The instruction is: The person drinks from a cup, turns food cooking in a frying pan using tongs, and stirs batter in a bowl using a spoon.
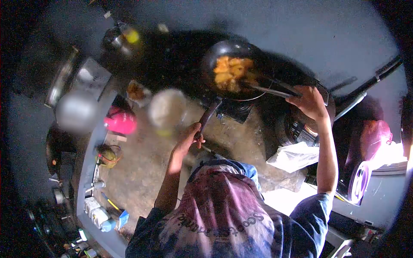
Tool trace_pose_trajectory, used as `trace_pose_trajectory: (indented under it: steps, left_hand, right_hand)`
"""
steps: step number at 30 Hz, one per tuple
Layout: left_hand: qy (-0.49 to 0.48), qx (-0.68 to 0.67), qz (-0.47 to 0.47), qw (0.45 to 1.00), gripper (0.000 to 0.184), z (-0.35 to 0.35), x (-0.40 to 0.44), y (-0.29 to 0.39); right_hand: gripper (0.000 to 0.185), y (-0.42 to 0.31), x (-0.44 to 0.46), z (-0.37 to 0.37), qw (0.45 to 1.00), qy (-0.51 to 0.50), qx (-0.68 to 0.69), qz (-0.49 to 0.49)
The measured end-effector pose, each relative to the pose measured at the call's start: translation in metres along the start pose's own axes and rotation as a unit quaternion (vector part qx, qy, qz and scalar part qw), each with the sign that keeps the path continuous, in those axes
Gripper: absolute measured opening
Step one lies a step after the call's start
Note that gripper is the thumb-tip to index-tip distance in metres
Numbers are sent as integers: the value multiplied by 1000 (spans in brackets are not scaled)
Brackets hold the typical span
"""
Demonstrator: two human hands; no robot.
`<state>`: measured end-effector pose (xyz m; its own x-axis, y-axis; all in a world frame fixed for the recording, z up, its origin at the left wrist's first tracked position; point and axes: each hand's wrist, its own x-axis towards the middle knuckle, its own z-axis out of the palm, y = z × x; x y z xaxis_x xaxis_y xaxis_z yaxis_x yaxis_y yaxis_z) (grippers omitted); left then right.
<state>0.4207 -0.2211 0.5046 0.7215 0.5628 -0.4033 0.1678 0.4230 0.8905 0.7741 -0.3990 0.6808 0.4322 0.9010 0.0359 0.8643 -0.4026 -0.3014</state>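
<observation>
A dark frying pan [210,53] sits over a burner at the upper middle, its handle pointing back toward me. Golden-brown fried pieces [232,69] lie in it, too blurred to name. My left hand [187,138] is closed around the pan's handle [208,115]. In my right hand [310,101] is a pair of metal tongs [275,91], reaching from the right over the pan's rim. Their tips are among or just beside the food; I cannot tell whether they pinch a piece.
Left of the pan are a pale round container [167,107] and a smaller one with brown contents [137,92]. A pink object [121,120] and a blurred whitish round thing [77,111] are farther left. A white plastic bag [296,155] lies below my right forearm.
</observation>
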Motion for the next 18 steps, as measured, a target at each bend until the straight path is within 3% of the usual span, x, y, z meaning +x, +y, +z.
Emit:
trace_pose_trajectory:
  steps: [6,8,12,15,18]
  left_hand:
    - [27,5,-21,999,36,4,-1,5]
    - [12,13,-27,999,36,-3,2,-2]
    - [46,7,-27,999,34,5,-4,6]
    - [30,15,-24,999,35,1,-1,2]
    - [36,3,-20,999,37,-1,1,-1]
  right_hand:
    - [37,-20,-1,27,998,61,-25,5]
    - [38,-15,1,49,990,87,-105,-24]
    - [37,-24,1,33,996,-16,-85,-11]
    - [38,-14,-1,23,997,27,-50,-53]
    - [40,-13,-2,10,996,38,-72,-21]
